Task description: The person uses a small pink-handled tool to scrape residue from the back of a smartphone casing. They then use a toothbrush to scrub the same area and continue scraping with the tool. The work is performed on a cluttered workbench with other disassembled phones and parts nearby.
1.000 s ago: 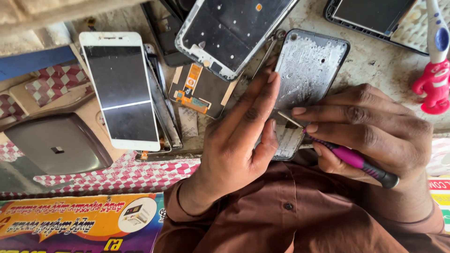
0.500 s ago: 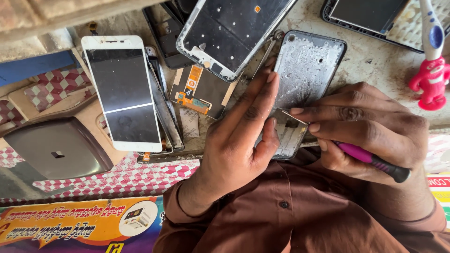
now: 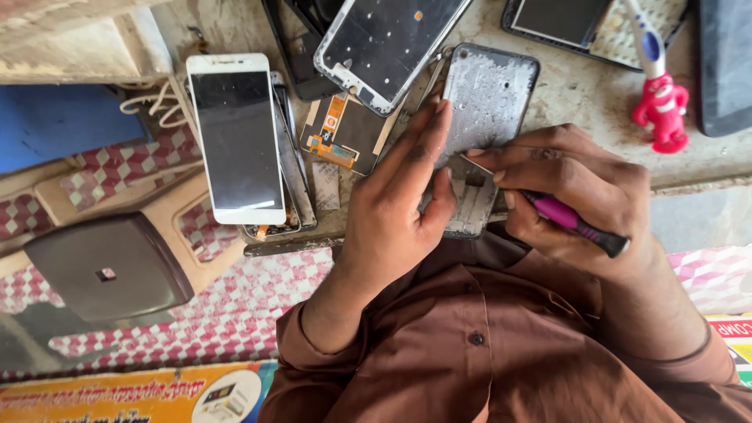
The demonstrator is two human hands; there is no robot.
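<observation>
- Scuffed, dusty grey stone worktop [image 3: 580,102] fills the upper part of the head view, strewn with phone parts; red-and-white chequered cloth [image 3: 227,313] runs below its near edge.
- Left hand [image 3: 395,207] lies flat, fingers stretched, pressing on a silver-grey metal phone back housing [image 3: 493,90] that rests on the worktop near its front edge, lower end towards the person.
- Right hand [image 3: 576,196] is closed round a slim screwdriver with a pink and black handle [image 3: 580,225]; the thumb and forefinger pinch its front end, and the tip sits on the housing's lower half, just beside the left thumb.
- Both hands meet over the housing, close together, each wrist in a brown buttoned shirt sleeve [image 3: 470,345].
- To the left, a white-framed smartphone with a dark screen [image 3: 236,137] lies face up on top of other stripped frames.
- Between it and the housing sits a dark display panel with an orange flex cable [image 3: 343,133]; above that lies a white-rimmed black phone mid-frame [image 3: 388,43], tilted.
- At top right, a red plastic figure-shaped toothbrush holder [image 3: 662,113] stands with a blue-and-white toothbrush [image 3: 646,35], near a dark phone screen [image 3: 560,19] on a mesh mat.
- At lower left, a brown plastic stool [image 3: 110,266] stands below the worktop's edge.
</observation>
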